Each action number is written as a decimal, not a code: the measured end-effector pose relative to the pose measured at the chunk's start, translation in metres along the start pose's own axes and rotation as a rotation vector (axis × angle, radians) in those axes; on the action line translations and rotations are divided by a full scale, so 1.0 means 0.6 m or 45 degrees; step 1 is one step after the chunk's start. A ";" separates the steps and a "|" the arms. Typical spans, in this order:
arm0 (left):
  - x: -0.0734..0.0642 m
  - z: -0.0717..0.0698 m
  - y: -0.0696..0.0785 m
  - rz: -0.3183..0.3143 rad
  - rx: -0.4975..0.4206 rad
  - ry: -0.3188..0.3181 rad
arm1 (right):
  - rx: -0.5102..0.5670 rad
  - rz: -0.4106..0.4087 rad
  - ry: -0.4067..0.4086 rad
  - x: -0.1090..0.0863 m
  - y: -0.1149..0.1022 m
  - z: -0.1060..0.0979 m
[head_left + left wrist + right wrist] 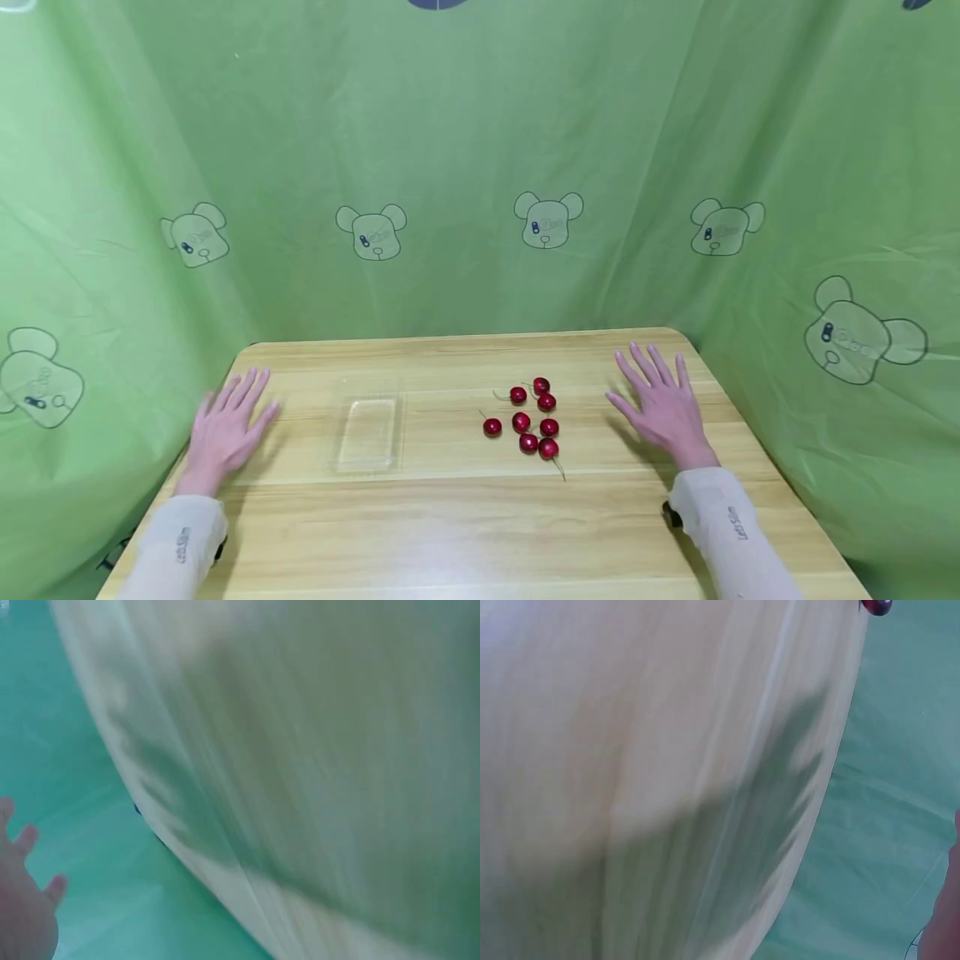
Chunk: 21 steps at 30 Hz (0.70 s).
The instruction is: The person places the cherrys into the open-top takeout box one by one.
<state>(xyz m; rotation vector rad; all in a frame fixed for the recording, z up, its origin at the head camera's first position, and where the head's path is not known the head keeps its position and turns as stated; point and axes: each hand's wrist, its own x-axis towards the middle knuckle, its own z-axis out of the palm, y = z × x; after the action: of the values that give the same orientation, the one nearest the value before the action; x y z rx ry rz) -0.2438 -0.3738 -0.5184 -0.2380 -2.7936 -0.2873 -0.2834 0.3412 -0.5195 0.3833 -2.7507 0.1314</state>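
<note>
Fingers [643,363] spread, empty, on left hand [221,432] and right hand [664,413]. Stemmed cherries [521,422] loosely clustered on worktop [442,512], right of a clear tray [367,437]; probably best taken singly, lightly pinched, lest neighbours roll.

Light wood-grain tabletop [300,525], far corners rounded. Eight dark-red cherries [521,422] are loosely grouped right of centre, one set slightly apart at the group's left; some stems can be seen. A clear, shallow plastic tray [367,437] is placed left of the group, not touching.
</note>
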 end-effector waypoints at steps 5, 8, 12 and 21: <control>0.011 -0.004 0.028 -0.177 -0.407 -0.041 | 0.079 0.033 -0.035 0.004 -0.013 0.001; 0.016 -0.009 0.044 -0.291 -0.678 -0.107 | 0.136 0.054 -0.071 0.006 -0.021 0.003; 0.021 -0.011 0.062 -0.426 -0.997 -0.196 | 0.242 0.080 -0.101 0.009 -0.031 0.006; 0.023 0.009 0.091 -0.536 -1.305 -0.287 | 0.442 0.156 -0.196 0.022 -0.068 0.010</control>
<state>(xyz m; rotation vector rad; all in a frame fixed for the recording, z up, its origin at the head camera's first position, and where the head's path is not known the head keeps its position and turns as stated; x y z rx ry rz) -0.2479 -0.3182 -0.5098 0.1146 -2.5965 -1.8665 -0.2860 0.2979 -0.5185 0.3240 -2.9027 0.6417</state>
